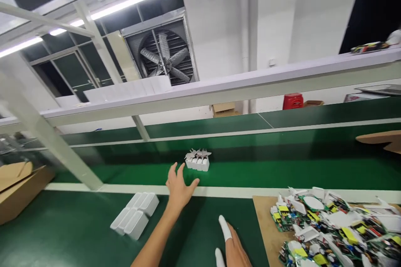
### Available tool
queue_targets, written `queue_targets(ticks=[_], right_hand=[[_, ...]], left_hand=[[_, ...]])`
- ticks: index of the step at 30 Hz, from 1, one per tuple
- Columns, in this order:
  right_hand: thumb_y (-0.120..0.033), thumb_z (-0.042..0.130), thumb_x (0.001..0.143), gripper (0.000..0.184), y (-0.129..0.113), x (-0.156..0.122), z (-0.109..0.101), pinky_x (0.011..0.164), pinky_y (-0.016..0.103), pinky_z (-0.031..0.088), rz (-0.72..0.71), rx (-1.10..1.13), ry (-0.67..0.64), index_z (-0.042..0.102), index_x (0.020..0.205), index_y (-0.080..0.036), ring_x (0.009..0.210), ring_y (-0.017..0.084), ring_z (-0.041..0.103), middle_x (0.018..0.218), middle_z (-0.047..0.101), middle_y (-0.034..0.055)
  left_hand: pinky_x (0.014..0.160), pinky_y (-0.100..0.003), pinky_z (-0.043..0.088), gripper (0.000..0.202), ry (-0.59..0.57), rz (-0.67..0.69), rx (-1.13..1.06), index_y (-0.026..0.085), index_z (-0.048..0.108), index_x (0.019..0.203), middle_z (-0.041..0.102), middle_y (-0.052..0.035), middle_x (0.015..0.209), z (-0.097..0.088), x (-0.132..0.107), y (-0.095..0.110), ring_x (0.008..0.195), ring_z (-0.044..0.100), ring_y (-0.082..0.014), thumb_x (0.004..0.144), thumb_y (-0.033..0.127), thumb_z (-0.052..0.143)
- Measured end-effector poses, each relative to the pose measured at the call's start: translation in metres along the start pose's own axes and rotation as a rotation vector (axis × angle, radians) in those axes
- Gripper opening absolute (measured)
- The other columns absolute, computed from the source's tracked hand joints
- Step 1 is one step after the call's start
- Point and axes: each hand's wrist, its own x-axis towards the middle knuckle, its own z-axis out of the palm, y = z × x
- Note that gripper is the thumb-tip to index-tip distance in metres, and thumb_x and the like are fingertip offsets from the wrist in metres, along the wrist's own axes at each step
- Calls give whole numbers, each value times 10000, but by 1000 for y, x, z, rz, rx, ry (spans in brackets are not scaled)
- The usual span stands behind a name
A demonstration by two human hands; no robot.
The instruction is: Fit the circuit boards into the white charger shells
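My left hand (179, 187) reaches out over the pale edge strip of the green belt, its fingers spread and nothing in them. Just past its fingertips, on the belt, stands a small group of white plastic housings (197, 164) with grey pieces sticking up from their tops. My right hand (233, 244) is low in the view above the dark green bench, with white finger cots on two digits. Those two digits are apart, and no object shows between them. Left of my left forearm, several white plastic housings (135, 213) lie side by side on the bench.
On the right, a brown board (261, 221) carries a heap of circuit boards with white plastic parts (338, 229). A cardboard box (23, 192) sits at the far left. A slanted metal post (59, 142) and a long shelf rail (219, 91) frame the belt (282, 167).
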Motion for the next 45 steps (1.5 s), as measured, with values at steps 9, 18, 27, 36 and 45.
queue_targets(ticks=[9, 18, 27, 36, 45], right_hand=[[-105, 480, 964, 716, -28, 5, -34, 1276, 454, 388, 80, -81, -318, 314, 1660, -131, 1529, 291, 449, 1647, 454, 175], [-231, 564, 984, 586, -42, 24, -137, 1188, 508, 504, -68, -326, -257, 455, 1556, -163, 1437, 310, 558, 1537, 573, 178], [-241, 647, 835, 490, 5, -10, -233, 989, 482, 619, 135, -601, -210, 692, 1323, -244, 1176, 339, 725, 1288, 748, 123], [-614, 557, 996, 620, -57, 26, -193, 888, 392, 636, 484, 56, -214, 604, 1486, -238, 1048, 277, 744, 1300, 722, 129], [-257, 416, 1034, 480, -61, 77, -94, 1169, 565, 439, 225, -252, -630, 602, 1445, -94, 1308, 348, 613, 1338, 683, 216]], left_hand=[[1133, -711, 350, 284, 56, 64, 543, 146, 808, 893, 595, -251, 1430, -102, -44, -109, 1508, 314, -525, 922, 395, 673], [1049, -410, 565, 318, -428, 497, -217, 234, 695, 844, 690, -80, 1404, -56, -73, -30, 1249, 680, -290, 1015, 447, 532], [961, -398, 631, 228, -648, 466, -401, 290, 709, 1139, 439, -87, 1647, -39, -109, -18, 1259, 693, -311, 994, 451, 638], [812, -308, 613, 164, -536, 419, -508, 231, 576, 896, 612, -74, 1315, -41, -125, -15, 968, 719, -201, 969, 352, 659], [1120, -397, 537, 429, -484, 462, -557, 271, 515, 1396, 576, -106, 1440, -46, -121, -35, 1321, 622, -254, 980, 212, 604]])
